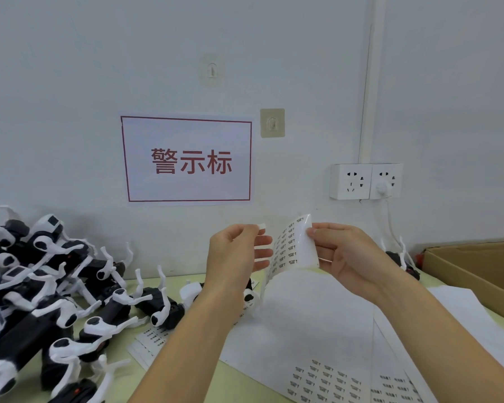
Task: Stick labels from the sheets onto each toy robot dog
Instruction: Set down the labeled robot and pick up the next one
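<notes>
Right hand (pixel 342 254) pinches top edge of curled sheet (pixel 296 245), lifted off bench (pixel 186 373) at centre. Left hand (pixel 239 251) at 9 o'clock of it, fingers (pixel 261 228) pinching a small white label (pixel 262 225). Dogs (pixel 41 286) piled at 9 o'clock. More sheets (pixel 317 379) flat at 5 o'clock.

White label sheet (pixel 291 251) curls upright; black-white toy dogs (pixel 41 286) piled left.

Table (pixel 184 283) — dogs (pixel 41 286), sheets (pixel 317 324), box (pixel 477 266)
</notes>
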